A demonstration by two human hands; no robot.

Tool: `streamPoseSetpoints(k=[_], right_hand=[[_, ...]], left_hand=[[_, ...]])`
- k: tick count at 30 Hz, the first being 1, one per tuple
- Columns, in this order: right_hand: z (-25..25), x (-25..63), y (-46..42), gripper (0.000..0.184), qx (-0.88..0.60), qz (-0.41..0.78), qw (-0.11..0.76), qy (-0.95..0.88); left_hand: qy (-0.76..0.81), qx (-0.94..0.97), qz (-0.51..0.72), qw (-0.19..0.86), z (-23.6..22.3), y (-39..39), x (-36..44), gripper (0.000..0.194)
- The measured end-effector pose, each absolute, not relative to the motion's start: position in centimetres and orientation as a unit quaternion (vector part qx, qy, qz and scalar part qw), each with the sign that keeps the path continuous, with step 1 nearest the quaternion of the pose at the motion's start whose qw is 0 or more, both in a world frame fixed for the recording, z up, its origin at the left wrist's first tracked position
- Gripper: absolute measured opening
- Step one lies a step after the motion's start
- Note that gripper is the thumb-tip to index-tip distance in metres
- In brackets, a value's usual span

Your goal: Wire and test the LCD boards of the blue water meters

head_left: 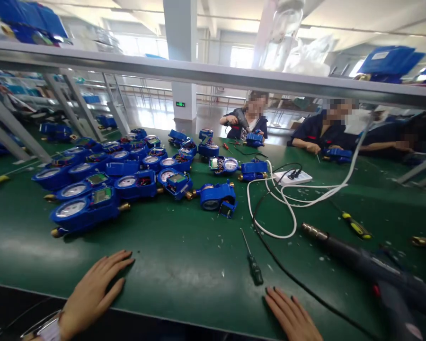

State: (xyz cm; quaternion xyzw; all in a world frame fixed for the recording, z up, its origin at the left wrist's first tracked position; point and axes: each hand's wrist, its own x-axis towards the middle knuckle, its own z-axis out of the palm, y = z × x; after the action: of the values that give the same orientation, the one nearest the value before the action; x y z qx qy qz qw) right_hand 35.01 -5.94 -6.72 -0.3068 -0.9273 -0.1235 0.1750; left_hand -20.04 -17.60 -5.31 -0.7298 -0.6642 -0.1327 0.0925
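Note:
My left hand (pixel 97 286) lies on the green table (pixel 170 279) near its front edge, fingers stretched out and thumb apart, holding nothing. My right hand (pixel 291 315) rests flat at the front edge with its fingers extended; its lower part is cut off by the frame. Just beyond its fingertips lies a screwdriver (pixel 254 269) with a dark green handle, its shaft pointing away from me. To the right is a black heat gun (pixel 362 265) with a metal nozzle. Past my left hand stands the nearest blue water meter (pixel 87 210), its round dial and small circuit board exposed.
Several more blue meters (pixel 137 183) crowd the left and middle. A white power strip (pixel 293 176), looped white cable (pixel 255 227) and black cord lie right of centre, near a yellow-black screwdriver (pixel 356 226). A shelf (pixel 213 71) spans overhead. Co-workers (pixel 246 121) sit across the table.

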Motion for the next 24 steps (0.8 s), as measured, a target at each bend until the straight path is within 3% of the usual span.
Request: streamPoseSetpoints(k=[3,8,15,20,24], right_hand=[[-5.6,34.5,-6.2,0.087,-0.387,-0.070,0.157,-0.906],[-4.9,30.8,-4.9,0.066,-0.522,0.105,0.132,-0.836],[-4.8,24.3,-1.2,0.051,-0.584,0.075,0.160,-0.792],[-5.3,23.8,-0.6,0.046,-0.588,0.063,0.200,-0.781],[-5.5,24.0,-0.9,0.047,-0.578,0.059,0.215,-0.785]], left_hand=[[-0.665,-0.731,-0.127,0.080,-5.3,-17.6,-19.9,0.041],[-0.684,-0.715,-0.137,0.045,-5.2,-17.5,-19.1,0.043],[-0.688,-0.713,-0.130,-0.052,-3.8,-16.2,-16.3,0.057],[-0.555,-0.805,-0.109,-0.176,-1.3,-12.9,-8.6,0.067],[-0.491,-0.844,-0.097,-0.192,-0.8,-8.3,-2.1,0.084]])
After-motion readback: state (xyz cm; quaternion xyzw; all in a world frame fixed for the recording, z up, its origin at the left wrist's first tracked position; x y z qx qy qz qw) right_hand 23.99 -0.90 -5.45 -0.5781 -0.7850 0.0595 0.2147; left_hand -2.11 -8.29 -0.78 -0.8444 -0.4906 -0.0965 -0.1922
